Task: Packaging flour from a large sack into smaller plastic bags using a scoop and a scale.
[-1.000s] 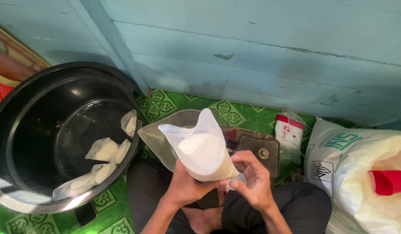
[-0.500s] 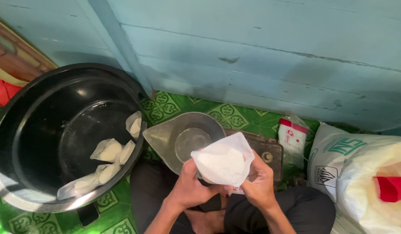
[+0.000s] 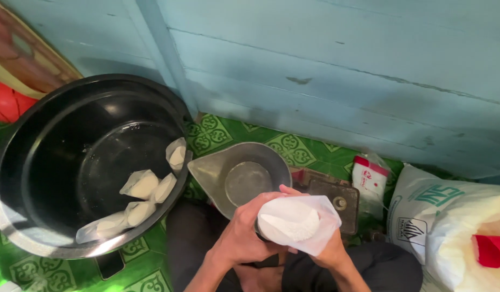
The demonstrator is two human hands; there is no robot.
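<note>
Both my hands hold a clear plastic bag of white powder (image 3: 294,221) low in the middle of the head view. My left hand (image 3: 244,231) grips its left side and my right hand (image 3: 332,250) cups it from below on the right. Just beyond the bag sits an empty grey metal scale pan (image 3: 236,174) with a pouring lip, on a dark scale body (image 3: 331,197). My legs in dark trousers are under the bag.
A large black basin (image 3: 61,162) at the left holds several filled small bags (image 3: 142,186). A big white sack (image 3: 450,221) with a red scoop (image 3: 490,250) stands at the right, a small red-and-white packet (image 3: 369,178) beside it. A blue plank wall runs behind, over green patterned flooring.
The bag was held upright with its open top tall; it has since been lowered and folded down into a compact bundle in both hands, uncovering the scale pan.
</note>
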